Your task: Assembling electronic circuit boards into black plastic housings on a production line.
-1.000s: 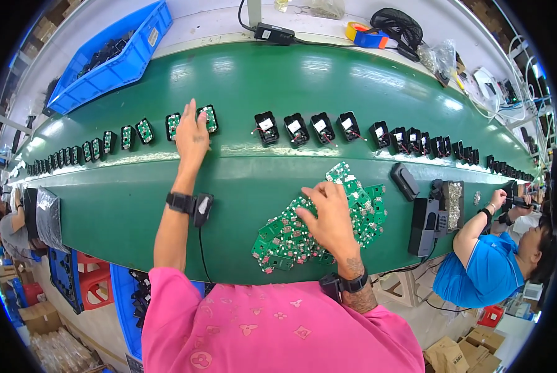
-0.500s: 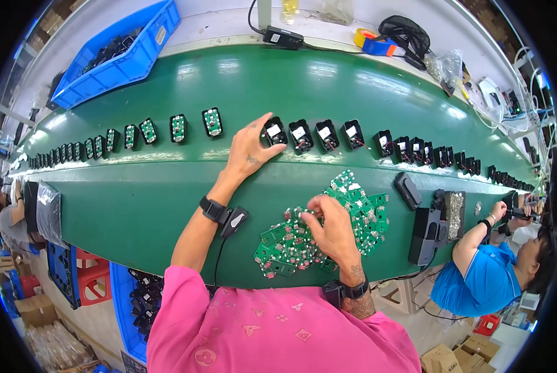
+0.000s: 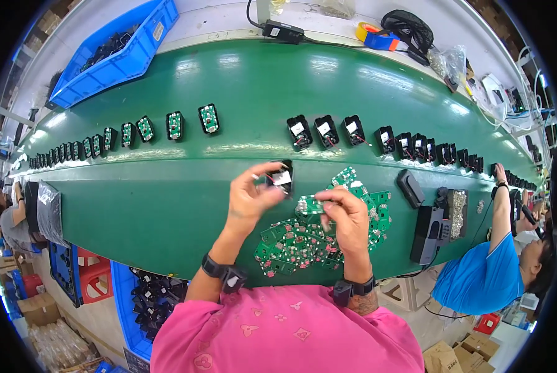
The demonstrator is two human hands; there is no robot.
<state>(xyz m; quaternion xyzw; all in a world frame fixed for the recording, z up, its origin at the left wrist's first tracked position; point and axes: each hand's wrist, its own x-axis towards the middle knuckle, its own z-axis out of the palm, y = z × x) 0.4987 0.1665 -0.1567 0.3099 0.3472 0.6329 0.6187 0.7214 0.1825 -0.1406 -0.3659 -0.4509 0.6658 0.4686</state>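
My left hand (image 3: pixel 248 198) grips a small black plastic housing (image 3: pixel 282 179) by its side, with a white piece and a red wire showing inside. Between the fingers of my right hand (image 3: pixel 347 217) is a green circuit board (image 3: pixel 310 204), held just right of that housing. Beneath and around my right hand spreads a heap of loose green circuit boards (image 3: pixel 284 248). Beyond my hands stands a row of open black housings with white pieces (image 3: pixel 326 131). Farther left, another row of housings (image 3: pixel 175 126) has green boards inside.
A blue crate (image 3: pixel 113 62) of black parts stands at the far left, and a blue bin (image 3: pixel 126 311) sits below the table edge. On the right are a black device (image 3: pixel 425 236) and a tray of small metal parts (image 3: pixel 457 214). A co-worker in blue (image 3: pixel 480 273) reaches over the table's right end.
My left hand has drawn one housing out of the row toward me. My right hand has lifted a circuit board from the heap. The co-worker's arm has stretched toward the row.
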